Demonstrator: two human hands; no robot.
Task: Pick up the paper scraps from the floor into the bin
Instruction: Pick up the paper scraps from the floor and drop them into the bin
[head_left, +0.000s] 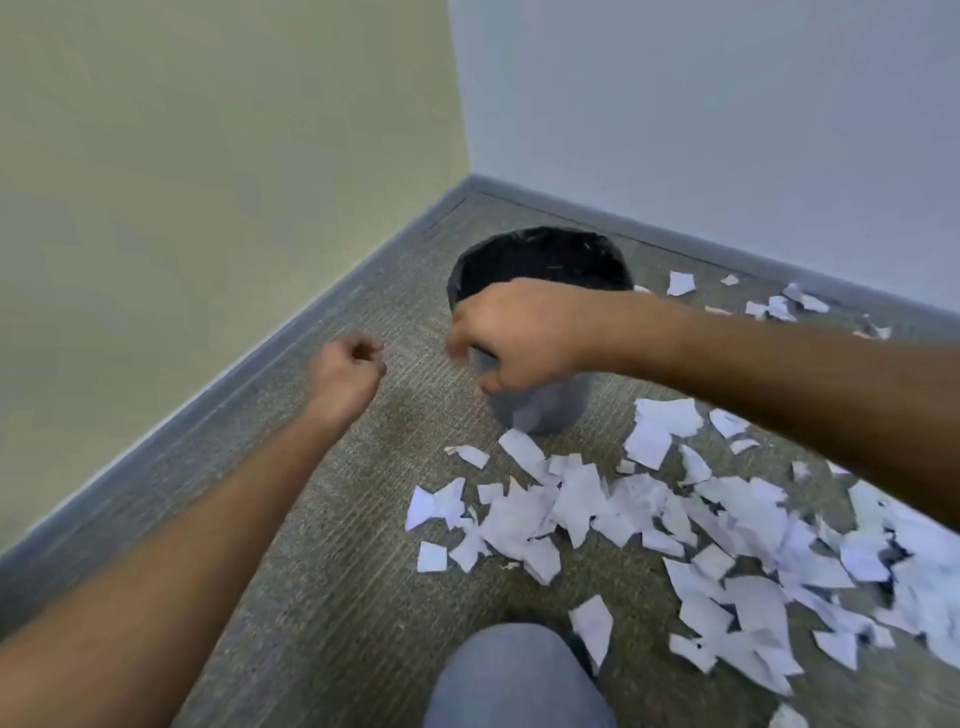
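Note:
A grey bin (545, 408) with a black liner (540, 257) stands on the carpet near the room's corner. My right hand (514, 332) hangs over the bin's near rim, fingers curled downward and blurred; whether a scrap is in them is unclear. My left hand (349, 366) hovers left of the bin, closed in a loose fist with nothing visible in it. White paper scraps (582, 506) lie thickly on the floor in front of and to the right of the bin. A few more scraps (779, 306) lie behind it by the wall.
Two walls meet behind the bin, with a grey skirting board (291, 332) along the floor. My knee in grey trousers (514, 680) is at the bottom centre. One single scrap (592, 626) lies just beside the knee. Bare carpet (332, 571) stretches left of the scraps.

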